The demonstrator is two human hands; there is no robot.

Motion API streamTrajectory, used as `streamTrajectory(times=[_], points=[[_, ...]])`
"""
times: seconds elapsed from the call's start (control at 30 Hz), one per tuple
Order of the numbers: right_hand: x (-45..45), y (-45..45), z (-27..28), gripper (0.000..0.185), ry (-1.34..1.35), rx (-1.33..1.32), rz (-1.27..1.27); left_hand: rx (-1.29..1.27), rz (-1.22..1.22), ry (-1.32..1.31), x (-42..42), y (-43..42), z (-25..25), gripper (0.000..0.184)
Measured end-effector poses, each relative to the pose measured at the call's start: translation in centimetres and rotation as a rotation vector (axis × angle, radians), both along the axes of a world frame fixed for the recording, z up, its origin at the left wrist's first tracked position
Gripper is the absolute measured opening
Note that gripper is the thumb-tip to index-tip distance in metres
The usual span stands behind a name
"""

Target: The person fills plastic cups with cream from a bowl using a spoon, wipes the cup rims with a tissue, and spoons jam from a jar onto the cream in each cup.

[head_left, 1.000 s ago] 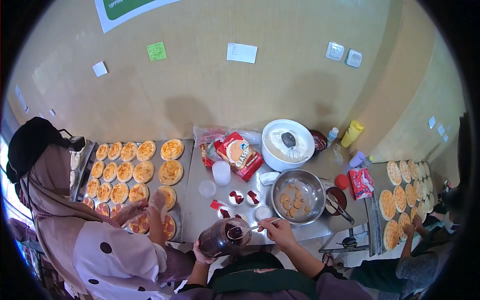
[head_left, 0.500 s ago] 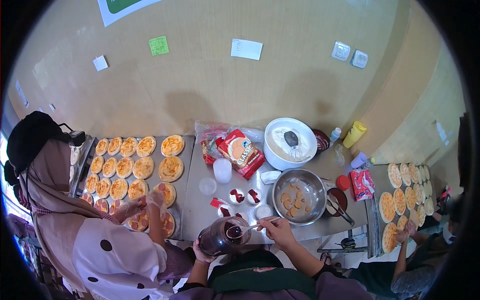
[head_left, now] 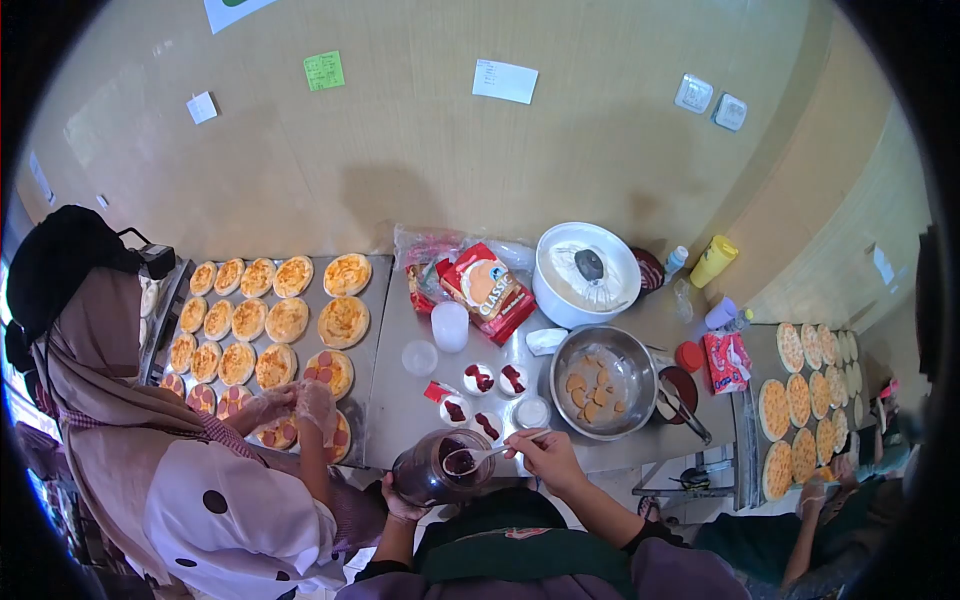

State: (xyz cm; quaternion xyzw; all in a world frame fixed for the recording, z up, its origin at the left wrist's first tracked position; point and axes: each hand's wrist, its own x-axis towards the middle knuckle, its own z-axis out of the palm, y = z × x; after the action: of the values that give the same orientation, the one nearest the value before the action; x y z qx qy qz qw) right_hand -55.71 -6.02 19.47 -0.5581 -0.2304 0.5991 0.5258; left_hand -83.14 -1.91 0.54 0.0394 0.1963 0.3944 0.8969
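Observation:
My left hand is wrapped round a large clear jar of dark red filling, tilted at the table's front edge. In my right hand is a spoon, its bowl at the jar's mouth with dark filling in it. Just beyond the jar stand several small white cups topped with red filling. A further small cup shows no red on top. Right of these, a steel bowl holds broken biscuit pieces.
A red biscuit bag, a white tub and a translucent cup stand behind. At left a gloved co-worker bends over a tray of pizzas. More pizzas and another person's arm are at right.
The spoon and my right hand have shifted slightly left with the jar. The view has tilted down a little. The left co-worker's gloved hands have moved over the pizzas.

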Motion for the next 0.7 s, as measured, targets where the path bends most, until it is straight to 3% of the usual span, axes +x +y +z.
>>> streamTrajectory(times=[0.7], points=[[-3.2,-0.3,1.0,0.019,-0.161,0.036,0.093,-0.044,0.066,-0.002,-2.4,-1.5,-1.8,0.086]])
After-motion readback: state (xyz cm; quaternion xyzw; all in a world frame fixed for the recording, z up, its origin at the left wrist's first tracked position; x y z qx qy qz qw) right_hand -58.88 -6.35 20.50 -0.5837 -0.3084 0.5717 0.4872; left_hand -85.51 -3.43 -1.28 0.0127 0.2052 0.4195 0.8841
